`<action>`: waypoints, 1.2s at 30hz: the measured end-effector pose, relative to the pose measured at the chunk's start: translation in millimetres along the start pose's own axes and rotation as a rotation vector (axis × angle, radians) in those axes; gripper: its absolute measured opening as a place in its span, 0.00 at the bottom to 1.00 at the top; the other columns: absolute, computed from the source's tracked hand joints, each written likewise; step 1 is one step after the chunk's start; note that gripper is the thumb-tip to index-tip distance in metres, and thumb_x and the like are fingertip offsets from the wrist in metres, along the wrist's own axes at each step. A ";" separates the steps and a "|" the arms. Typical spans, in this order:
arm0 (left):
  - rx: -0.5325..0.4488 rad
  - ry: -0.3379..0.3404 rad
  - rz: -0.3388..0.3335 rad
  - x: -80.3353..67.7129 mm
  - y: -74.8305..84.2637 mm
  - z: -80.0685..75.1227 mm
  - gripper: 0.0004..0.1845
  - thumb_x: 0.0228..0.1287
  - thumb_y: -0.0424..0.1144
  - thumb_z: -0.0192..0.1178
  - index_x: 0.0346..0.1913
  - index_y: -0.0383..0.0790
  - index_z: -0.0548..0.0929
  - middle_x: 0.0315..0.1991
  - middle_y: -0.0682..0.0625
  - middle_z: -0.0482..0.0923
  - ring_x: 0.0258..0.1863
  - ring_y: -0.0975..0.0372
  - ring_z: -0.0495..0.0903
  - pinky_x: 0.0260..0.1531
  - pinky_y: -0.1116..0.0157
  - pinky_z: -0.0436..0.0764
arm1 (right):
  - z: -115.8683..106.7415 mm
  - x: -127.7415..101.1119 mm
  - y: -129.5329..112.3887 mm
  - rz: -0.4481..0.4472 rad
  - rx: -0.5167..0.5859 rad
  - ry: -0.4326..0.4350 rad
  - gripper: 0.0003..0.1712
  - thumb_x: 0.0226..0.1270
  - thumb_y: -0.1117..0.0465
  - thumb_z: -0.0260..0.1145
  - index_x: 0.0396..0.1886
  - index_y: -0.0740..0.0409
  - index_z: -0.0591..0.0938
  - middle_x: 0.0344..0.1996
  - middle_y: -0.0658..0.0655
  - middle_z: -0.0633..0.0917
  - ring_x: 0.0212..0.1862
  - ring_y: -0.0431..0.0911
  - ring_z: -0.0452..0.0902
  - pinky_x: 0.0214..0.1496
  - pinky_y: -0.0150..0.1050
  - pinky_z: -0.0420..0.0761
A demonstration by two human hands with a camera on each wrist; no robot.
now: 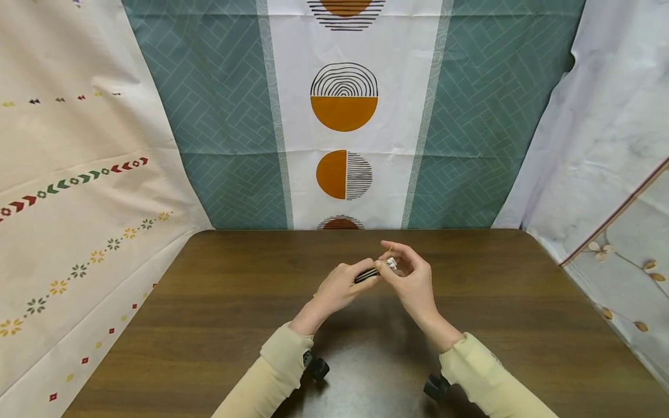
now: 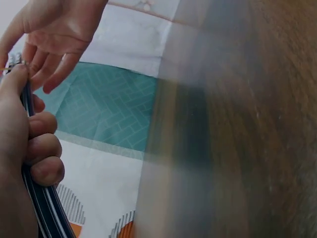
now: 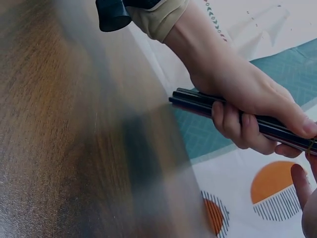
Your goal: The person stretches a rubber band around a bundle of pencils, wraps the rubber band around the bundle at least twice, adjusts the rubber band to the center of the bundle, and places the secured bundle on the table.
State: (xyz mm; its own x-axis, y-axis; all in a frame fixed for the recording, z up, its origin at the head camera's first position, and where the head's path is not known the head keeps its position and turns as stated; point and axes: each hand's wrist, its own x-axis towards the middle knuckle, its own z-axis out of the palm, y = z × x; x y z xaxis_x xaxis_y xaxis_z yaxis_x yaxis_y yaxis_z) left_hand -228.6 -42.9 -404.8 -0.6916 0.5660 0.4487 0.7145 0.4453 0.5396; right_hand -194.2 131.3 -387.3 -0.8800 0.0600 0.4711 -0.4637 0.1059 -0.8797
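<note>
Left hand (image 1: pixel 337 288) has its fingers wrapped tight around a bundle of thin dark rods (image 3: pixel 237 115), held up above the dark brown wooden table (image 1: pixel 209 325). Right hand (image 1: pixel 410 276) is at the bundle's far tip, thumb and forefinger pinching a thin yellowish band (image 1: pixel 389 251) there while the other fingers fan out loose.

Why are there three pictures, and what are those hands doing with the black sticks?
A person wears three cameras: one on the head and one on each wrist. The big picture looks down from the head at a brown table. The other two look from the wrists. The left hand grips a bundle of thin dark sticks. The right hand touches the bundle's far end with its fingertips, where there seems to be a thin band. The little black things by the sleeves are the wrist cameras.
</note>
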 end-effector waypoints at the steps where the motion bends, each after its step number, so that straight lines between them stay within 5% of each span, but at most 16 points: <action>1: 0.030 -0.004 0.010 -0.4 0.6 -1.4 0.09 0.72 0.51 0.56 0.45 0.51 0.77 0.20 0.58 0.67 0.17 0.71 0.64 0.20 0.74 0.63 | -0.1 -0.3 -0.1 0.007 -0.004 0.009 0.19 0.62 0.66 0.71 0.54 0.57 0.83 0.34 0.46 0.85 0.37 0.35 0.82 0.35 0.29 0.82; 6: 0.140 -0.056 0.047 -2.5 0.7 -5.7 0.10 0.70 0.53 0.58 0.48 0.54 0.78 0.18 0.60 0.67 0.15 0.72 0.63 0.19 0.75 0.62 | -2.1 -1.0 -3.0 0.090 -0.055 0.017 0.15 0.62 0.61 0.72 0.49 0.55 0.86 0.31 0.43 0.87 0.36 0.35 0.83 0.35 0.28 0.78; 15: 0.250 -0.155 0.093 -5.8 2.6 -15.0 0.14 0.68 0.55 0.60 0.50 0.53 0.79 0.15 0.61 0.64 0.14 0.72 0.60 0.18 0.75 0.59 | -12.9 9.5 -11.6 0.441 0.046 -0.142 0.25 0.62 0.52 0.73 0.55 0.59 0.84 0.39 0.45 0.91 0.40 0.37 0.86 0.39 0.33 0.83; 23: 0.239 -0.172 0.213 -7.4 10.6 -11.9 0.12 0.67 0.53 0.62 0.42 0.50 0.79 0.14 0.60 0.60 0.14 0.72 0.56 0.19 0.78 0.55 | -9.8 12.2 4.6 0.462 0.142 -0.083 0.24 0.65 0.55 0.71 0.53 0.67 0.83 0.33 0.49 0.91 0.29 0.41 0.88 0.36 0.36 0.86; 29: 0.065 -0.160 0.217 -8.2 13.8 -9.2 0.12 0.67 0.46 0.63 0.50 0.47 0.81 0.19 0.58 0.71 0.16 0.74 0.61 0.21 0.79 0.61 | -1.4 11.7 10.0 0.476 0.217 0.001 0.24 0.63 0.53 0.72 0.49 0.69 0.85 0.27 0.47 0.91 0.23 0.39 0.86 0.28 0.33 0.83; 32: -0.109 -0.135 0.142 -8.8 14.1 -7.8 0.12 0.69 0.45 0.61 0.52 0.45 0.81 0.26 0.54 0.78 0.21 0.73 0.68 0.25 0.77 0.68 | 2.8 10.7 8.3 0.488 0.272 0.048 0.25 0.65 0.53 0.71 0.50 0.70 0.84 0.27 0.47 0.91 0.26 0.39 0.87 0.31 0.33 0.84; 36: -0.408 -0.100 0.027 -9.0 13.4 -3.4 0.15 0.73 0.51 0.55 0.43 0.41 0.78 0.24 0.52 0.73 0.21 0.71 0.68 0.22 0.73 0.69 | 5.8 7.3 3.0 0.511 0.371 0.123 0.21 0.67 0.49 0.68 0.47 0.63 0.86 0.30 0.46 0.91 0.33 0.39 0.89 0.34 0.34 0.85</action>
State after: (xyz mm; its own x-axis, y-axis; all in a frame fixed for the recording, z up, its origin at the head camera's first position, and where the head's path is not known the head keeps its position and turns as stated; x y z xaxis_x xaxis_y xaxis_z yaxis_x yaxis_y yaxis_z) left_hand -213.1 -44.4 -399.2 -0.6452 0.6475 0.4056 0.6176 0.1295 0.7758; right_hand -202.6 126.3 -386.9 -0.9914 0.1278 -0.0286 -0.0132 -0.3154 -0.9489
